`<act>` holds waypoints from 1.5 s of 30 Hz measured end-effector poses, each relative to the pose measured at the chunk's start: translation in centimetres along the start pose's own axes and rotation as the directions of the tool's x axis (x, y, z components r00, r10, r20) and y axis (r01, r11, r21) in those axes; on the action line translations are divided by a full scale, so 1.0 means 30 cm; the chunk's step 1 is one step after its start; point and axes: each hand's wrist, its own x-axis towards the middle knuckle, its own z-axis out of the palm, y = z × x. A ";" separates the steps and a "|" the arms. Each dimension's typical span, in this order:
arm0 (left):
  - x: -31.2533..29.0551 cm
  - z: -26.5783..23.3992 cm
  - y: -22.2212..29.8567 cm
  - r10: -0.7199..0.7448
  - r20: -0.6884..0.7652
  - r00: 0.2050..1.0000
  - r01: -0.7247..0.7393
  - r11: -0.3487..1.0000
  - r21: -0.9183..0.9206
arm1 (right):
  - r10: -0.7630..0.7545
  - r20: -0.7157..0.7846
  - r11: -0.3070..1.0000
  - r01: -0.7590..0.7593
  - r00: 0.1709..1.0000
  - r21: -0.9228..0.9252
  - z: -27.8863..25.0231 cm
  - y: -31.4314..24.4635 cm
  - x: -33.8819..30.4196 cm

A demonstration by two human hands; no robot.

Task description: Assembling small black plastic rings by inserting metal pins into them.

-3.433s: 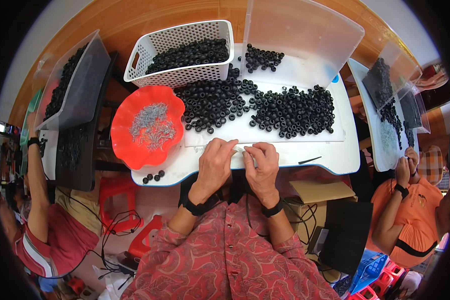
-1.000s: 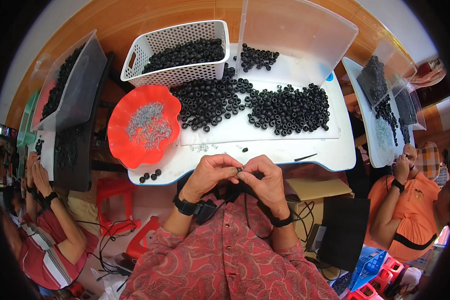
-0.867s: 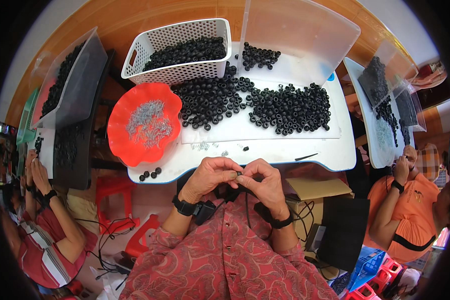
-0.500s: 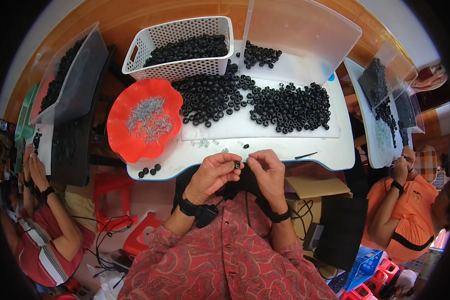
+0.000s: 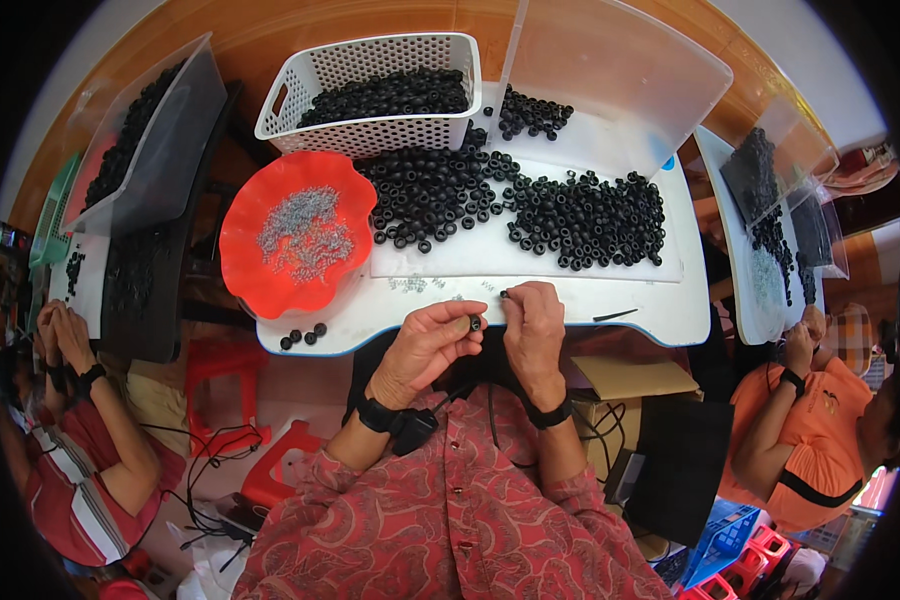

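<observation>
My left hand (image 5: 422, 350) is closed, pinching a small black round part with a hole (image 5: 476, 323) between thumb and fingertips. My right hand (image 5: 537, 340) has its fingers pressed together at the table's near edge, on a second small black piece (image 5: 504, 294) that mostly hides under the fingertips. Small springs (image 5: 415, 285) lie scattered on the white table beyond my left hand. More silvery springs (image 5: 305, 232) fill the red wavy-rimmed bowl (image 5: 245, 275). Heaps of black round parts (image 5: 590, 218) spread over the white sheet.
A white perforated basket (image 5: 370, 138) of black parts and a tilted clear plastic bin (image 5: 615, 75) stand at the back. Several loose black parts (image 5: 298, 337) sit front left. A thin black tool (image 5: 615, 314) lies right. Co-workers sit at tables on both sides.
My right hand has moved away from the left hand, forward to the small black piece on the table, and its fingertips now cover it. My left hand keeps its part in place.
</observation>
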 end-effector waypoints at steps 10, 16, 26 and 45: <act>0.009 0.055 -0.001 0.039 -0.032 0.999 -0.034 0.991 0.131 | 0.156 0.140 0.915 -0.196 0.978 0.352 -0.080 -0.092 -0.015; 0.007 0.051 -0.007 0.049 -0.034 0.998 -0.045 0.991 0.123 | 0.180 0.137 0.844 -0.225 0.974 0.486 -0.087 -0.091 -0.016; 0.008 0.041 -0.017 0.034 0.003 0.999 -0.034 0.999 0.016 | 0.241 0.157 0.799 -0.288 0.958 0.529 -0.092 -0.099 -0.021; 0.019 0.025 -0.019 0.026 0.009 1.000 -0.023 0.974 -0.225 | 0.185 0.116 0.763 -0.217 0.976 0.609 -0.090 -0.134 -0.019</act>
